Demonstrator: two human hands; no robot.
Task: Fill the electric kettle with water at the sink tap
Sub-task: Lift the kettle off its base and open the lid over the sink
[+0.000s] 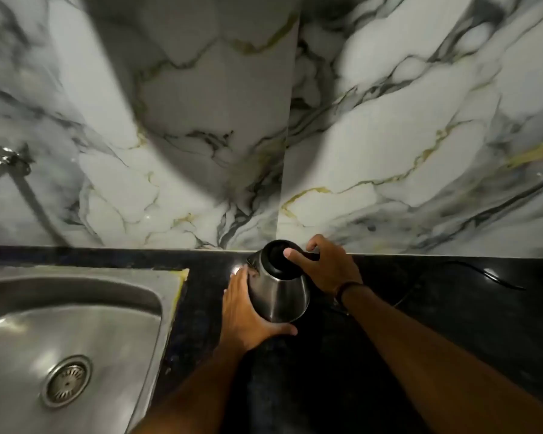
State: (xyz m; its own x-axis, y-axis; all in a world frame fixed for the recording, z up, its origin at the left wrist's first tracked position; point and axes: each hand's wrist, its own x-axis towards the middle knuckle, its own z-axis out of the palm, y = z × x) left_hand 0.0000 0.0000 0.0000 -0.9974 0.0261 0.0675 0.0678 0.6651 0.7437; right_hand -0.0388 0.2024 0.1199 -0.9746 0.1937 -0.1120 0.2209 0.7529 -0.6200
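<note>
A steel electric kettle (279,294) with a black lid stands on the dark counter near the marble wall, right of the sink. My left hand (245,311) is wrapped around its left side and lower body. My right hand (325,267) grips the black handle at the back right, with the thumb resting on the lid. The steel sink (76,296) lies at the lower left, its drain (66,380) visible. A chrome tap (3,158) is fixed to the wall at the far left, mostly cut off by the frame edge.
A black power cord (483,274) trails across the dark counter (436,308) to the right of the kettle. The marble backsplash (358,151) rises directly behind. A yellowish sealant strip marks the sink's right rim.
</note>
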